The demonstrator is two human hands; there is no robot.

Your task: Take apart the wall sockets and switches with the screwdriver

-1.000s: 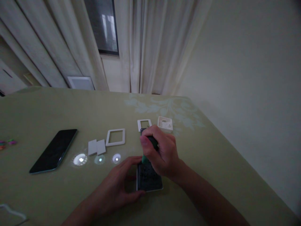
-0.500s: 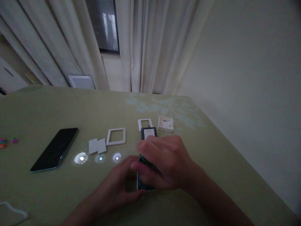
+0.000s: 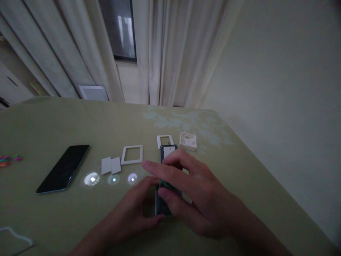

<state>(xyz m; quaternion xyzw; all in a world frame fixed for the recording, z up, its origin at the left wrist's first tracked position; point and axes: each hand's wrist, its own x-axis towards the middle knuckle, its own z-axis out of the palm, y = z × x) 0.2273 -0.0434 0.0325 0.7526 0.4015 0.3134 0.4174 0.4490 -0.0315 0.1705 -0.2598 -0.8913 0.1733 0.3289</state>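
My left hand steadies a dark rectangular panel with a pale edge, its thumb at the near corner and its fingers along the far left side. Over the panel, my right hand curls thumb and fingers around a dark green piece; its index finger reaches out to the left. Most of the green piece is hidden, so its kind does not show. Just beyond the fingers lies a dark-framed wall socket with a white face, partly covered by my right hand.
White frames and two small white plates lie left of the socket. A white mounting box sits at the back right. A black phone rests on the left, with small coloured bits beyond it. A wall borders the table's right side.
My right hand has loosened and turned: the index finger now stretches out left, and the fingers are less tightly wrapped round the green piece. My left hand keeps its place on the panel.
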